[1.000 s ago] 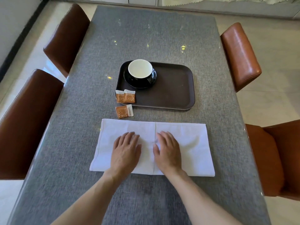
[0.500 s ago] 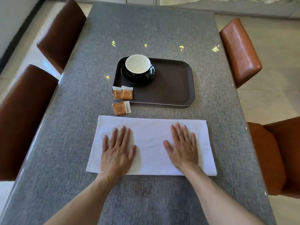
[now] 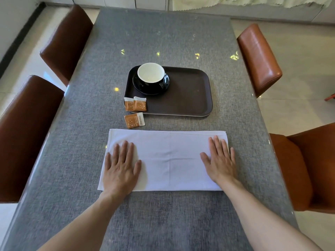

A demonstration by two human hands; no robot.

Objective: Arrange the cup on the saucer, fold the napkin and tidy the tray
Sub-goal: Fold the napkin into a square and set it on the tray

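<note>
- Napkin [image 3: 168, 160]: in the head view the white cloth is seen folded into a long rectangle, laid flat on the table [image 3: 163, 38] toward its near edge, with its long sides parallel to that edge. A crease is seen running down its middle.
- Left hand [image 3: 120, 168]: it is laid palm down on the napkin's left end, fingers straight and slightly spread; nothing is gripped.
- Right hand [image 3: 220, 163]: it is laid palm down on the napkin's right end, fingers straight and close together, the outer fingers reaching the napkin's right edge; nothing is gripped.
- Tray [image 3: 190, 98]: the dark brown tray is set on the table just beyond the napkin, near the table's middle, apart from the cloth.
- Saucer [image 3: 163, 86]: the black saucer is placed in the tray's far left corner.
- Cup [image 3: 151, 72]: the cup, white inside and dark outside, is stood upright on the saucer.
- Tray sachets [image 3: 135, 104]: two orange sachets are laid side by side in the tray's near left corner, overlapping a little.
- Loose sachet [image 3: 134, 120]: a third is laid on the table between the tray's near left corner and the napkin's far edge.
- Chairs [image 3: 259, 57]: brown chairs are stood along both long sides of the table.
</note>
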